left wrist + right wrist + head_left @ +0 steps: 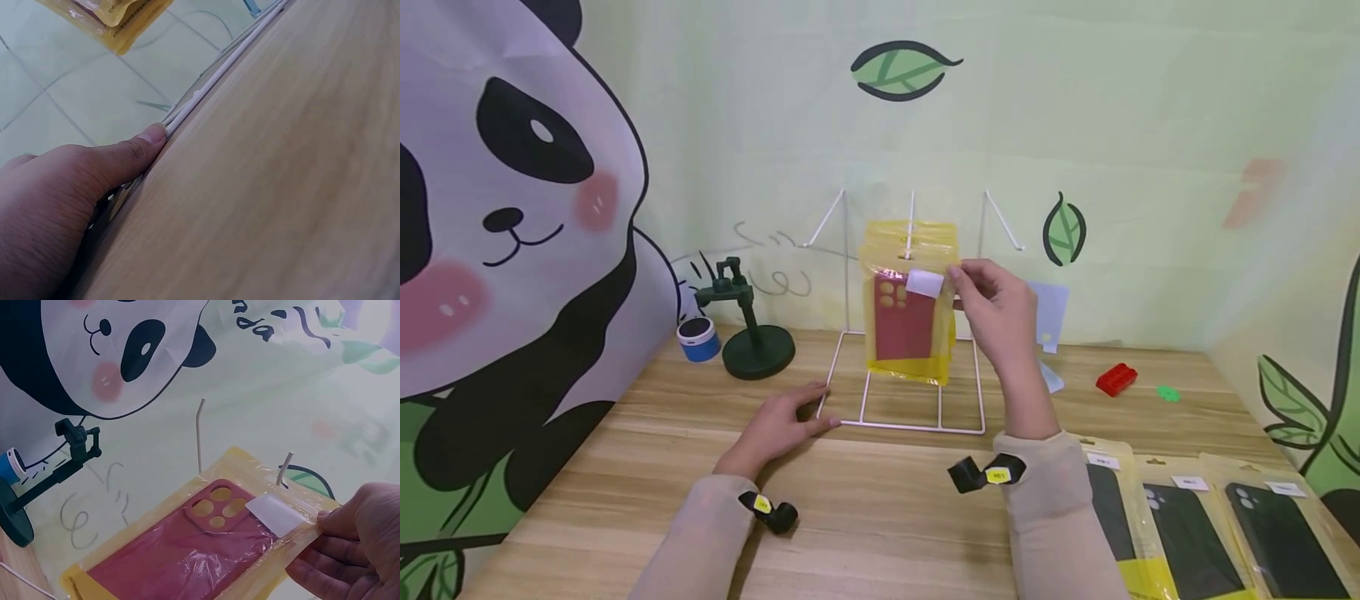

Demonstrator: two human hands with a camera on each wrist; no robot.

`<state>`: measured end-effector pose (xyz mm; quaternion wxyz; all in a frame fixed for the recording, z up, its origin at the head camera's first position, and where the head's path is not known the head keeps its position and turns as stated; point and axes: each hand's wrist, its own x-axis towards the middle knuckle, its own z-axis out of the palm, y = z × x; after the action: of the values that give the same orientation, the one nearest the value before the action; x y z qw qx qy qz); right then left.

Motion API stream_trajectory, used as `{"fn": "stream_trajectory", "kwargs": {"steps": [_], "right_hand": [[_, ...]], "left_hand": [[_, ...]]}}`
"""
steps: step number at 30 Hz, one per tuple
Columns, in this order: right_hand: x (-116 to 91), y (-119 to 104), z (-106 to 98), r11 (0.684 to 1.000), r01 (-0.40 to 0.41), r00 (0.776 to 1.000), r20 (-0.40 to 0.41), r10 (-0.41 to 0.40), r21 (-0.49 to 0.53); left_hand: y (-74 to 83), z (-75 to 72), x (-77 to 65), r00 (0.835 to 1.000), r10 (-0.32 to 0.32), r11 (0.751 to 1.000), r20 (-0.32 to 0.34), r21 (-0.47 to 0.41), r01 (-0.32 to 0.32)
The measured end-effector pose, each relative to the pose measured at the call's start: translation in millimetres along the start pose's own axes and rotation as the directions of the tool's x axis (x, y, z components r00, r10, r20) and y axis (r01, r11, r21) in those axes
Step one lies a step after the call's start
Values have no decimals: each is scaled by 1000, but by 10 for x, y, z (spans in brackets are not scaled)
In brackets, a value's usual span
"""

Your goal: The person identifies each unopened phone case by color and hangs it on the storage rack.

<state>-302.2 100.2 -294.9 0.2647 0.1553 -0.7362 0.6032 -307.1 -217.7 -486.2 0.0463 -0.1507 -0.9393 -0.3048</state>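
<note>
My right hand [1000,304] pinches the right edge of a packaged red phone case [904,321], beside its white label. The clear-and-yellow bag is at the middle prong of a white wire display rack [910,429], with more yellow packaging behind it. In the right wrist view, thumb and fingers hold the bag's edge near the label [275,515]; the case has several round camera holes. My left hand [782,423] rests at the rack's front left corner, fingers extended. Up close in the left wrist view, the thumb [134,153] presses against the white wire.
Several packaged dark phone cases [1285,533] lie at front right. A dark green stand [758,350] and a blue-and-white cylinder [698,340] are left of the rack. On the right are a red block [1117,379], a green piece [1168,393] and a light blue piece [1051,312].
</note>
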Motion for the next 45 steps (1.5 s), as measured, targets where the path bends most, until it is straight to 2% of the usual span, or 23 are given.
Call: {"fn": "stream_trajectory", "kwargs": {"steps": [7,17,26,32,38,45], "right_hand": [[2,-18,-103,999,6,1000,-1,-5,39],[-1,-32,-291,1000,5,1000,-4,-5,-8],[-55,-58,-485,980,68,997,40,-62,-189],[-78,-65,-623,983,50,997,58,-40,-179],[-128,-89,-729,985,17,993,115,3,-170],[-189,-34,-904,982,28,985,174,4,-184]], "left_hand": [[10,15,8,1000,10,1000,-1,-2,-10],[50,64,11,1000,-5,1000,4,-22,5],[36,30,24,1000,-2,1000,-1,-29,2],[-7,21,19,1000,18,1000,-16,-12,-18],[-7,17,1,1000,25,999,-19,-21,-26],[-9,21,4,999,37,999,-21,-2,-37]]}}
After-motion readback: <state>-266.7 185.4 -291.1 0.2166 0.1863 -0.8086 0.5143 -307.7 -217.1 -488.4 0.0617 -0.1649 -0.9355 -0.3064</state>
